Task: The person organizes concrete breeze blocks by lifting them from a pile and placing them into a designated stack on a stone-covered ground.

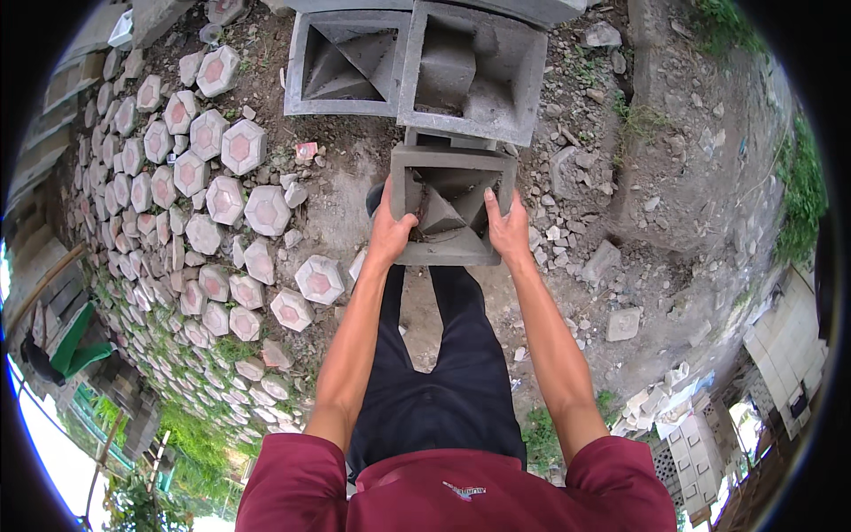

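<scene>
A square grey concrete ventilation block (pixel 454 248) is held up in front of my legs, with slanted faces inside its frame. My left hand (pixel 389 227) grips its left side, thumb over the front rim. On the opposite side my right hand (pixel 508 225) clasps the frame, its thumb also lying over the rim. The fingers behind the block are hidden. Just beyond it stand two similar blocks, one at the left (pixel 348 64) and a larger-looking one at the right (pixel 472 71). Part of another block shows beneath the right one, mostly hidden.
Hexagonal pavers (pixel 206 135) with reddish centres cover the ground to the left. Broken stones (pixel 603 262) and rubble lie on the right, beside a dirt slope (pixel 709 177). Stacked light blocks (pixel 696 452) are at the lower right. A person in green trousers (pixel 75 346) is at the far left.
</scene>
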Tool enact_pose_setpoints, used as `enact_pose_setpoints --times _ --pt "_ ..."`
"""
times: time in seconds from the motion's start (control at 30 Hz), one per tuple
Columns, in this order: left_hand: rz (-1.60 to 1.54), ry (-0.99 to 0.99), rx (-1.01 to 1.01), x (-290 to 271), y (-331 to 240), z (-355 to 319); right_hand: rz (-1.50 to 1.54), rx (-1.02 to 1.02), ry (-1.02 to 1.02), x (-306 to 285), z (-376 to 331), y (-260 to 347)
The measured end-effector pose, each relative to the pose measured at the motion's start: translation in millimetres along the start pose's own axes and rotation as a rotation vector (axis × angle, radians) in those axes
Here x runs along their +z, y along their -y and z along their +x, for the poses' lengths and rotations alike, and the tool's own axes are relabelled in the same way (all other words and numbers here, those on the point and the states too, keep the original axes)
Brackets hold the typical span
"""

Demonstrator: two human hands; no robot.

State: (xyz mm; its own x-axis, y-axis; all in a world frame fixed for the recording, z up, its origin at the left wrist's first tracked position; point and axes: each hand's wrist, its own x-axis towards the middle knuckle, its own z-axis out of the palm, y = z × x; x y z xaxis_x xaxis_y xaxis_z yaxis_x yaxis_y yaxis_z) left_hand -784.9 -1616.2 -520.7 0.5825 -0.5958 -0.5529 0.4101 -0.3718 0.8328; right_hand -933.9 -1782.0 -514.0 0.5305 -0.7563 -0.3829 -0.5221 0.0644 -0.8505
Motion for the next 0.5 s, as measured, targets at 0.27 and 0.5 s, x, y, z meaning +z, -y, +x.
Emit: enact_pose_setpoints --times 0.27,0.5 --pt "-0.230 -0.106 -0.135 -10.2 -120.2 -186.8 0.014 0.039 0.284 -77.2 -117.1 182.9" --pt "-0.403 -0.317 -0.168 -5.5 -155.5 -291.6 0.432 0.196 0.535 -94.9 -185.8 186.8"
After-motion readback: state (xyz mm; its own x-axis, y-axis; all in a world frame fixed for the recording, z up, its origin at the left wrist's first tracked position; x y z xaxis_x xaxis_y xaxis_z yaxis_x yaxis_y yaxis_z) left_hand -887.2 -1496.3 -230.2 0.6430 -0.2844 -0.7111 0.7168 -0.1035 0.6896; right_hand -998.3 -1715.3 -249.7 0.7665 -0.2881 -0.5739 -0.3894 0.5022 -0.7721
